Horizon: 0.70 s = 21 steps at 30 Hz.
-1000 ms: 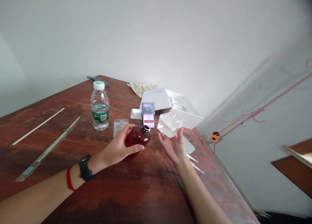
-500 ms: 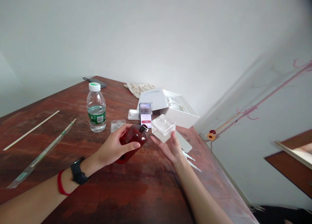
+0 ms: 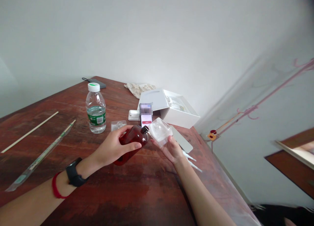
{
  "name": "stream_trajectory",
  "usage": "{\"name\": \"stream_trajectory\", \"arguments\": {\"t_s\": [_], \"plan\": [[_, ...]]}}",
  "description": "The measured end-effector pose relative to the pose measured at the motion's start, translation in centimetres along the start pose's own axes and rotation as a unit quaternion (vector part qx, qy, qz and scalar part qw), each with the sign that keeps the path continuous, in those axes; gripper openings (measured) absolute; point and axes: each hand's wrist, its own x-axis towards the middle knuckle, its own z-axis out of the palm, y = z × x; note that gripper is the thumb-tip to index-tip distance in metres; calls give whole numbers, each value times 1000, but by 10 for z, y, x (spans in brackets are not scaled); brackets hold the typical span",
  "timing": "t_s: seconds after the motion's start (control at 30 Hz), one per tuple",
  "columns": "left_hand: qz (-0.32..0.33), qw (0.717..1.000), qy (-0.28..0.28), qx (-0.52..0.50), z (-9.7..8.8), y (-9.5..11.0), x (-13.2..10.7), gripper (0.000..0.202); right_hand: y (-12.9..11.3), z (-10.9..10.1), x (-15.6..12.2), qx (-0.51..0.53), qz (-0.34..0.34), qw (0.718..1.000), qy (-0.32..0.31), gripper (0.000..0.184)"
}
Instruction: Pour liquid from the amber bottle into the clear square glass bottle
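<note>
My left hand [image 3: 117, 146] is wrapped around a dark red-brown bottle [image 3: 133, 136], which leans to the right above the table. Its black threaded neck [image 3: 145, 130] has no cap on it. Close beside that neck is a clear, square block-like container [image 3: 160, 131], held tilted toward the bottle by my right hand [image 3: 171, 149]. Thumb and fingers grip the container from below and the right. Whether liquid lies inside it, I cannot tell. Another clear square piece [image 3: 118, 125] stands on the table behind my left hand, partly covered by it.
A water bottle [image 3: 96, 109] stands left of my hands. Farther left lie a thin wooden stick [image 3: 30, 131] and wrapped chopsticks [image 3: 41, 157]. Behind are a phone [image 3: 146, 116], a white case [image 3: 133, 115], an open white box [image 3: 181, 114] and a cloth [image 3: 138, 89]. Pale pointed tips [image 3: 192, 162] lie at right.
My right hand has tipped the clear container and shifted it slightly left, nearer the bottle's neck. The left hand keeps its grip on the bottle almost unchanged.
</note>
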Motion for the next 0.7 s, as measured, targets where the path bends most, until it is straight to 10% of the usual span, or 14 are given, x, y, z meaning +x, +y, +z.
{"name": "stream_trajectory", "arguments": {"t_s": [0.7], "plan": [[70,970,63,223,-2,-1,-4,85,-6,6,2,-22,-26,999,-38,81]]}}
